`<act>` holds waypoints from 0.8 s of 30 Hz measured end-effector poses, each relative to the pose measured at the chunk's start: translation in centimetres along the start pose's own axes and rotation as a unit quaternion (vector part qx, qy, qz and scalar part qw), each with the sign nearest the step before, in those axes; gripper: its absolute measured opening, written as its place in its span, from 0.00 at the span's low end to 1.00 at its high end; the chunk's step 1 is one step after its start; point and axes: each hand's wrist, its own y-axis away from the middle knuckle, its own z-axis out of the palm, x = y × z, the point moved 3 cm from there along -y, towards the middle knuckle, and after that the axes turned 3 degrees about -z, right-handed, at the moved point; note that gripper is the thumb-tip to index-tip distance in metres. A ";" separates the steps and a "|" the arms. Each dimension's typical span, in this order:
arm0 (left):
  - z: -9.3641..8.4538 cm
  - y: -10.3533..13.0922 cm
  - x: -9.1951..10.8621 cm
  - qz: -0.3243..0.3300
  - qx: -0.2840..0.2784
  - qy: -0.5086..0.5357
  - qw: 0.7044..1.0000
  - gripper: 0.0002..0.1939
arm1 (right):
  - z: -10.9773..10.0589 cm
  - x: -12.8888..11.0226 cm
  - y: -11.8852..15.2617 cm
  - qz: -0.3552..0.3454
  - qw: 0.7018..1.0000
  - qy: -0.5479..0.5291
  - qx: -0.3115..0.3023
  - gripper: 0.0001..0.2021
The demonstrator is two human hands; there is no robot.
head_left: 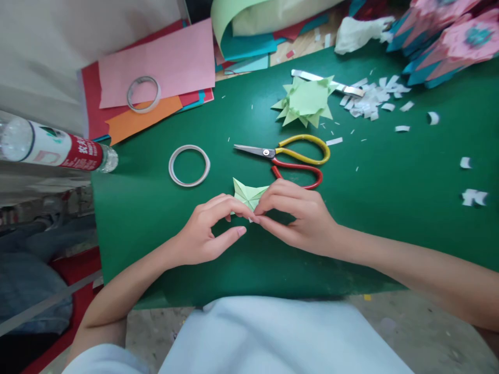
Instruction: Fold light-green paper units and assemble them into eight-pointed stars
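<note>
A small folded light-green paper piece (248, 193) with pointed corners and creases is between my two hands, just above the green table. My left hand (212, 226) has its index finger along the paper's lower edge and other fingertips behind it. Its thumb stands apart below. My right hand (298, 213) pinches thumb and index together at the paper's lower right edge, where a tiny white strip (251, 220) shows. Right behind the hands lie scissors (268, 152) with one yellow and one red handle, blades pointing left. Part of the red handle is hidden by my right hand.
A tape roll (189, 165) lies left of the scissors; another tape roll (143, 94) rests on coloured paper sheets (163, 57). A bottle (58, 145) lies at the left edge. Behind are a green spiky paper shape (307, 101), white scraps (370, 98) and pink-blue paper flowers (463, 47).
</note>
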 end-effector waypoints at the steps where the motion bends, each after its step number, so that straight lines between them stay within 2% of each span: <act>1: 0.0 0.0 0.0 -0.002 -0.006 -0.007 1.000 0.13 | 0.0 0.0 0.0 0.001 1.000 -0.004 0.002 0.05; 4: -0.5 0.0 -0.4 -0.028 0.008 -0.010 1.000 0.18 | -0.2 0.2 0.0 0.006 1.000 0.010 -0.006 0.06; 8: -1.8 0.2 -1.3 -0.095 0.154 -0.087 0.980 0.21 | -0.3 0.4 0.1 0.038 0.999 0.024 -0.021 0.07; 9: -1.9 0.2 -1.5 -0.108 0.174 -0.117 0.972 0.20 | -0.2 0.5 0.2 0.057 0.998 0.021 -0.021 0.06; 11: -1.6 0.1 -2.0 -0.138 0.166 -0.138 0.967 0.20 | 0.0 0.9 0.4 0.100 0.995 0.009 -0.024 0.05; 14: -0.7 0.0 -2.5 -0.171 0.124 -0.087 0.974 0.20 | 0.4 1.4 0.5 0.142 0.990 -0.008 -0.019 0.04; 17: 0.1 -0.1 -2.7 -0.175 0.123 -0.038 0.976 0.19 | 0.6 1.8 0.5 0.157 0.987 -0.022 -0.015 0.04; 20: 0.8 -0.2 -2.8 -0.161 0.139 0.008 0.977 0.16 | 0.6 2.0 0.4 0.162 0.986 -0.030 -0.012 0.05; 24: 1.6 -0.1 -2.9 -0.100 0.161 0.076 0.979 0.11 | 0.6 2.1 0.4 0.170 0.984 -0.045 -0.005 0.05</act>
